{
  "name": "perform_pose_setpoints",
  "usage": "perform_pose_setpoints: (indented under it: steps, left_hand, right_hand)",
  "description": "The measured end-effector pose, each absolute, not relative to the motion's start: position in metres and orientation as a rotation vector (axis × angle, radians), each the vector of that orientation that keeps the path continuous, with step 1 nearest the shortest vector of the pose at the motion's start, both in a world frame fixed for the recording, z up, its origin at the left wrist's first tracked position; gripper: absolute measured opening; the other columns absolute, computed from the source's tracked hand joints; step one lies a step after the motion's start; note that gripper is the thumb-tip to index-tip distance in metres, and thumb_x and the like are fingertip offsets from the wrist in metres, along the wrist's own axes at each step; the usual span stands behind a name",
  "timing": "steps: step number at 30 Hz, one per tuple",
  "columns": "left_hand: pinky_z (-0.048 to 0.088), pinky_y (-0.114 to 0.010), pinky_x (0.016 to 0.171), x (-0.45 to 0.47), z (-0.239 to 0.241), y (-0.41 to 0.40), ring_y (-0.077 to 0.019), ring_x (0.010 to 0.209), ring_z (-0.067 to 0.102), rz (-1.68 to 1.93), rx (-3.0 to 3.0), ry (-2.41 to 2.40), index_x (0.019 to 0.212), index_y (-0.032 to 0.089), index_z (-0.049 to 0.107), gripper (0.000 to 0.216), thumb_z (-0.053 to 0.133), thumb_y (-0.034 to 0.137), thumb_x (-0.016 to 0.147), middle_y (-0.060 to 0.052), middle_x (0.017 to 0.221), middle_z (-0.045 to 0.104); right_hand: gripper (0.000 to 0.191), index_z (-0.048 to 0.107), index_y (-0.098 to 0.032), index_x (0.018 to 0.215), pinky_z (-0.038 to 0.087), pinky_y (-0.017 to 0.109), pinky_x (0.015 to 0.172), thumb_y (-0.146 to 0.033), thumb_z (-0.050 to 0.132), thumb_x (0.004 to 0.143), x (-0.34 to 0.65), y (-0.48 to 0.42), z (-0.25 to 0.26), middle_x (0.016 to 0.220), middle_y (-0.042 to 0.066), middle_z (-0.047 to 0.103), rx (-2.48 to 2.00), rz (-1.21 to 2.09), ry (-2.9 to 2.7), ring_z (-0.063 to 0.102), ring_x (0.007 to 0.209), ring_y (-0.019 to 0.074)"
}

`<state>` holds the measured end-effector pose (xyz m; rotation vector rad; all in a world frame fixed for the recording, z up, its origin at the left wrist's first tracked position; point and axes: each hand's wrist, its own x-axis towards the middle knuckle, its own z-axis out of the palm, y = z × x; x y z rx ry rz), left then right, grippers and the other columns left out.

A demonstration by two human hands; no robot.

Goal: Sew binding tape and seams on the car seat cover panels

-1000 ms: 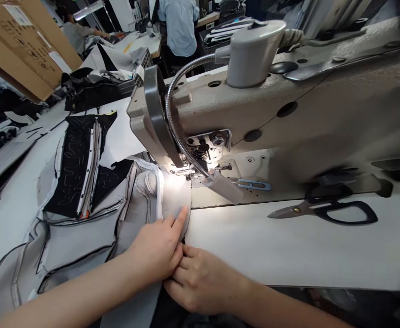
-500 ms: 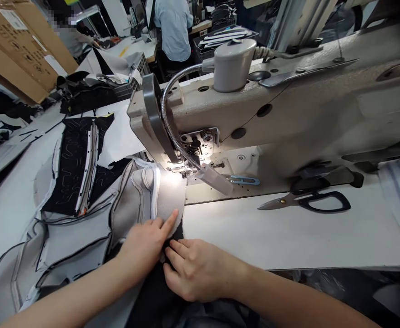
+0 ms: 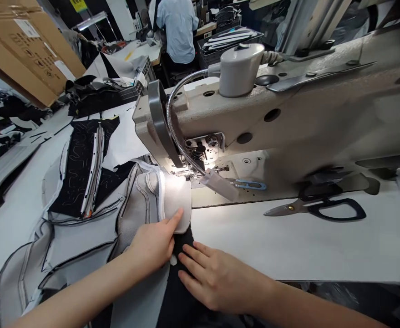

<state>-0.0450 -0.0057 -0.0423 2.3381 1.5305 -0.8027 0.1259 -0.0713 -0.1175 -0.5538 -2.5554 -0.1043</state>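
Note:
My left hand (image 3: 154, 241) is at the lower edge of a light grey fabric piece (image 3: 177, 202), index finger lying on top and the other fingers curled at its edge. The upper end of that fabric is under the lit needle area of a sewing machine (image 3: 200, 157). My right hand (image 3: 220, 278) rests on a strip of black fabric (image 3: 184, 241), its fingers stretched out and a little apart. Sewn grey panels with dark seams (image 3: 83, 237) are bunched to the left of my left hand and join the work.
Black-handled scissors (image 3: 317, 208) lie on the white table (image 3: 234, 241) at right. Blue thread snips (image 3: 250, 184) are on the machine bed. A black stitched panel (image 3: 80, 168) lies at left. Farther back are a cardboard box (image 3: 32, 50) and a person in light blue (image 3: 178, 29).
My right hand has drawn back from my left hand, and its curled fingers have straightened on the black fabric. The grey fabric's lower edge now lies flatter. The view has shifted slightly.

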Motion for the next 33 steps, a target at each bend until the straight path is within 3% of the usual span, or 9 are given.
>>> perform_pose_setpoints:
  steps: [12,18,23,26,33]
  left_hand:
    - [0.048,-0.030,0.061,-0.030,-0.049,0.027,-0.0226,0.085,0.064,-0.685,2.531,1.596,0.142,0.026,0.032,0.060,0.038,0.012,0.084,-0.004,0.099,0.064]
    - [0.047,-0.028,0.063,-0.021,-0.049,0.047,-0.0219,0.085,0.063,-0.631,2.550,1.604,0.137,0.023,0.037,0.058,0.037,0.008,0.081,-0.006,0.096,0.061]
    - [0.050,-0.030,0.071,-0.026,-0.053,0.047,-0.0229,0.088,0.061,-0.554,2.547,1.529,0.137,0.023,0.036,0.059,0.038,0.008,0.080,-0.007,0.099,0.060]
    - [0.052,-0.034,0.074,-0.030,-0.052,0.041,-0.0250,0.090,0.061,-0.548,2.566,1.493,0.137,0.022,0.037,0.061,0.042,0.010,0.078,-0.008,0.104,0.059]
    - [0.054,-0.040,0.074,-0.036,-0.048,0.037,-0.0279,0.092,0.060,-0.466,2.577,1.506,0.136,0.023,0.039,0.065,0.045,0.014,0.072,-0.009,0.104,0.060]
  right_hand:
    - [0.025,0.063,-0.012,0.110,0.048,0.038,0.095,-0.011,0.044,0.093,0.162,-0.021,-0.116,0.117,0.012,0.062,-0.506,-0.066,-2.582,0.056,0.113,0.0250]
    - [0.029,0.061,-0.013,0.112,0.047,0.041,0.096,-0.007,0.042,0.091,0.165,0.000,-0.118,0.117,0.013,0.060,-0.543,-0.003,-2.614,0.053,0.117,0.0252]
    - [0.040,0.055,-0.016,0.124,0.033,0.048,0.109,-0.013,0.053,0.084,0.163,-0.001,-0.114,0.132,0.014,0.051,-0.611,0.194,-2.607,0.043,0.127,0.0292]
    - [0.053,0.050,-0.018,0.130,0.032,0.051,0.109,-0.021,0.061,0.078,0.165,-0.002,-0.108,0.138,0.015,0.046,-0.540,0.276,-2.695,0.041,0.128,0.0326]
    - [0.033,0.059,-0.023,0.118,0.044,0.047,0.100,-0.012,0.046,0.090,0.154,0.004,-0.134,0.125,0.009,0.059,-0.423,-0.097,-2.523,0.054,0.117,0.0273]
